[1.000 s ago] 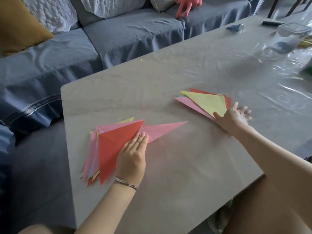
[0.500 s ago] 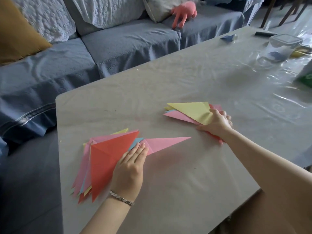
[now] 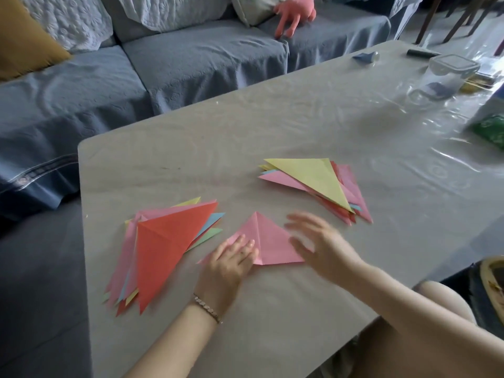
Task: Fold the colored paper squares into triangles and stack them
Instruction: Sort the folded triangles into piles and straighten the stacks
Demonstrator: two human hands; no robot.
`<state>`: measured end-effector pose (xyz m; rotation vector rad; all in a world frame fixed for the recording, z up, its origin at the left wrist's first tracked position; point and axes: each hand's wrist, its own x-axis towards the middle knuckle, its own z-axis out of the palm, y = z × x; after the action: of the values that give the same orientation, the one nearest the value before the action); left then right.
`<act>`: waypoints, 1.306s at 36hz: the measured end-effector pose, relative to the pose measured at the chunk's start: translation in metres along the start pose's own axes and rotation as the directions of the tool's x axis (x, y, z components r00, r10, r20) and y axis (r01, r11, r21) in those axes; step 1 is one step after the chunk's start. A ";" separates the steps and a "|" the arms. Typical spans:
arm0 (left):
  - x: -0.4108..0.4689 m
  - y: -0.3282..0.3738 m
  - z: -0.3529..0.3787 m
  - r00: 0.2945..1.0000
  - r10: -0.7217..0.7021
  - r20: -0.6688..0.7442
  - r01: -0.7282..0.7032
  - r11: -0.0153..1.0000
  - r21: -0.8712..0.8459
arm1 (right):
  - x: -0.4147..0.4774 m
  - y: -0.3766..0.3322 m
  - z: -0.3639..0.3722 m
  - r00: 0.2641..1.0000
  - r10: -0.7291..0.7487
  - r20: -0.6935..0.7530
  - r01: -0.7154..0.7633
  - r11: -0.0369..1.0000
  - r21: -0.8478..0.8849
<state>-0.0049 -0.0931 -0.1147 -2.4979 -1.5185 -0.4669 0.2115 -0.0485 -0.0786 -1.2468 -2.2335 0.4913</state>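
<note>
Pink triangle (image 3: 272, 241) pinned by L hand (image 3: 231, 260), fingers flat; R hand (image 3: 319, 246) spread open, blurred, at its right edge.

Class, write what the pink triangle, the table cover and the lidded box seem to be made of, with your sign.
Pink triangle: thin matte paper; it lies flat with a sharp crease. Table cover: probably clear glossy plastic film; shiny wrinkles catch the light. Box: likely clear hard plastic; you see through its walls.

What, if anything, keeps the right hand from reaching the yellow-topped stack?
Likely nothing, so yes: the right hand is open over the pink triangle, and only bare table lies between it and the yellow-topped stack.
</note>
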 end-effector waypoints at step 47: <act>-0.042 -0.032 -0.070 0.885 -0.459 -0.073 0.447 0.883 -0.142 | 0.017 -0.039 -0.002 0.834 0.494 0.244 -0.418 0.856 -0.305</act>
<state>-0.0629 -0.1351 -0.0645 -2.1382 -2.0918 -0.7677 0.1799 -0.0534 -0.0510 -1.9836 -2.2895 0.6519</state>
